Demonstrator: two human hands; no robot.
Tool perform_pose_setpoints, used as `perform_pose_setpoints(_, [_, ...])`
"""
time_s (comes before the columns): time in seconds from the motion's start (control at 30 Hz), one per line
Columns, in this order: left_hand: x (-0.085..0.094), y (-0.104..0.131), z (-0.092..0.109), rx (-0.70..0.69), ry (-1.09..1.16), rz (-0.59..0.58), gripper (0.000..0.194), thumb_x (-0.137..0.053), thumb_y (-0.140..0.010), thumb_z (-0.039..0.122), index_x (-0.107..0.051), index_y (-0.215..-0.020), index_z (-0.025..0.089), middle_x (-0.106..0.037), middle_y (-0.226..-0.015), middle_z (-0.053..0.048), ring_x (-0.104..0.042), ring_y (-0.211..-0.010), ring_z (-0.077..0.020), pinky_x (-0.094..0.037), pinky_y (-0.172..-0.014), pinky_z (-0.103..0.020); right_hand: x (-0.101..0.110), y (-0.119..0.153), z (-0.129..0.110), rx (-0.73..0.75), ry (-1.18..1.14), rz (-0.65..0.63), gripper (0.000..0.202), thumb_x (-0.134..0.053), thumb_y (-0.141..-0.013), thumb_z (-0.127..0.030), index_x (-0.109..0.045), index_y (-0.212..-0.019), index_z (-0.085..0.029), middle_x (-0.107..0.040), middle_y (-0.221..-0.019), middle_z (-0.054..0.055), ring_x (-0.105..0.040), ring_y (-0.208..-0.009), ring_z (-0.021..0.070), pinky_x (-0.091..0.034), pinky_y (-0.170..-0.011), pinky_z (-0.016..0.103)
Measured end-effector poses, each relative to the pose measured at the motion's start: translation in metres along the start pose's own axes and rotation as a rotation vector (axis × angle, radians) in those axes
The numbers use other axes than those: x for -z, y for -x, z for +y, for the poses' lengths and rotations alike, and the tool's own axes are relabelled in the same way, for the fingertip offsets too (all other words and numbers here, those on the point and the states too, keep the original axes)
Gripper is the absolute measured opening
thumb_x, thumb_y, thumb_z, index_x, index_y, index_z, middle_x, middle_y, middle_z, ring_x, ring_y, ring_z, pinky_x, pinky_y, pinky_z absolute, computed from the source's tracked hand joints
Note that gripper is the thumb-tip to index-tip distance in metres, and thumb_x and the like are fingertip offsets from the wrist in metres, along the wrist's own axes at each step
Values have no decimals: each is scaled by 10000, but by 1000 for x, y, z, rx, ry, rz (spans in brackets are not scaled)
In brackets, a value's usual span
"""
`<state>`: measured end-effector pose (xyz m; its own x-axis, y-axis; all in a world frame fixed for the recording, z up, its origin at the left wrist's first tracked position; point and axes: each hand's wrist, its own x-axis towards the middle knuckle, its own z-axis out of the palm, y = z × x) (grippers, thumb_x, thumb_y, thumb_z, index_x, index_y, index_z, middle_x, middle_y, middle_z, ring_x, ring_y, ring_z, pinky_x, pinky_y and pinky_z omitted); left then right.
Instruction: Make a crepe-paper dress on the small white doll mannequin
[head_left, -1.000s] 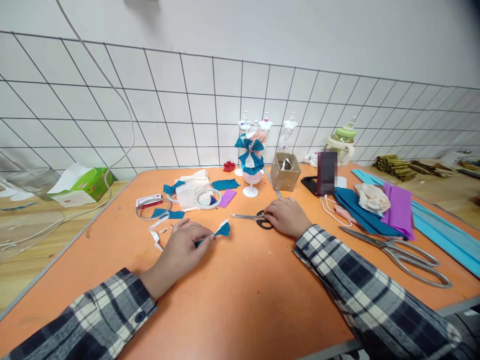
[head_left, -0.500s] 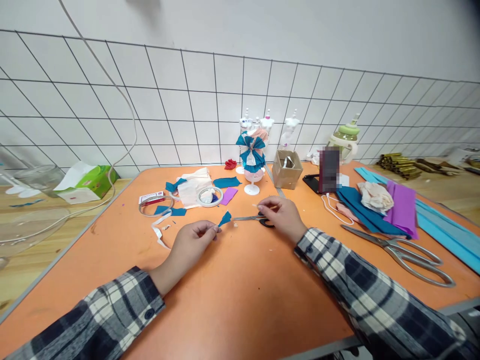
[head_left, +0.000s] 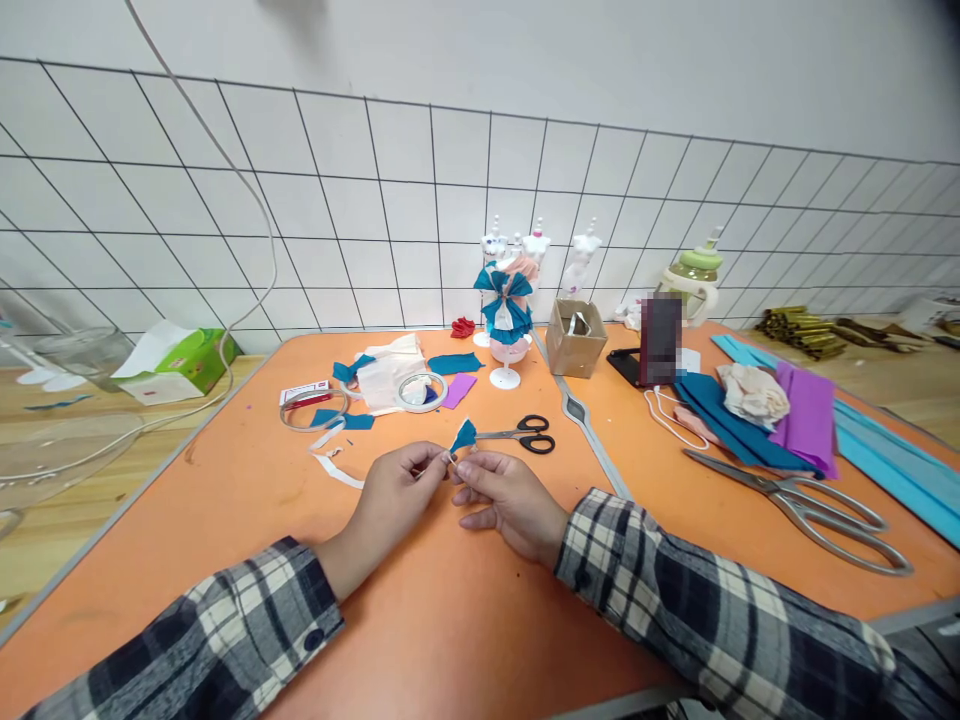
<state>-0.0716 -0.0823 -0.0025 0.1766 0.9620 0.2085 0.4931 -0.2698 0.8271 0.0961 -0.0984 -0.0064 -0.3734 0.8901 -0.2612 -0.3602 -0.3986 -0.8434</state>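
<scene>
My left hand [head_left: 401, 490] pinches the narrow lower end of a small fan-shaped piece of blue crepe paper [head_left: 464, 436]. My right hand [head_left: 510, 500] meets it there, thumb and forefinger closed at the paper's base, other fingers loosely curled. A thin pale strip seems to be between its fingertips, mostly hidden. Just beyond the hands lie small black-handled scissors [head_left: 531, 434]. A white ribbon-like strip [head_left: 337, 470] trails beside my left hand. Farther back, a mini dress form [head_left: 505, 378] wears blue and pink paper with a big blue bow [head_left: 504, 293].
Tape rolls [head_left: 421, 393], paper scraps [head_left: 390, 365] and a staple-like small box [head_left: 304, 392] lie at left. A cardboard box [head_left: 576, 340], phone [head_left: 660, 340], bottle [head_left: 694, 275], folded crepe paper [head_left: 806, 410] and large metal scissors [head_left: 810, 505] stand or lie toward the right.
My right hand has moved left and nearer, from over the small scissors' handles to the base of the blue paper. The left hand has shifted slightly right with the paper.
</scene>
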Motion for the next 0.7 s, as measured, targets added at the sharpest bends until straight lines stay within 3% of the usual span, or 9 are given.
perform_pose_setpoints(0.27, [0,7,-2,-111,-205,-51,284,-476,-928,327,-698,-799,205,-739,-768,-9,-666,-716,-178,-465,-636,-252,0,-3,4,23,20,49,469,-841,-605,-489,-668,-896,-164,-634,-902,19,-604,-705,99,-544,-511,196])
perform_pose_setpoints(0.4, [2,10,-1,-183,-287,-55,276,-473,-946,336,-718,-902,217,-761,-860,-25,-683,-790,-193,-479,-695,-270,-1,-3,4,19,23,81,498,-841,-577,-509,-649,-876,-161,-639,-892,16,-590,-648,84,-535,-487,196])
perform_pose_setpoints(0.7, [7,9,-8,-290,-257,-145,268,-445,-985,285,-704,-993,215,-746,-921,-24,-672,-848,-167,-476,-755,-253,-3,2,-1,-16,66,84,431,-830,-618,-444,-616,-855,-155,-619,-884,8,-565,-634,72,-529,-498,203])
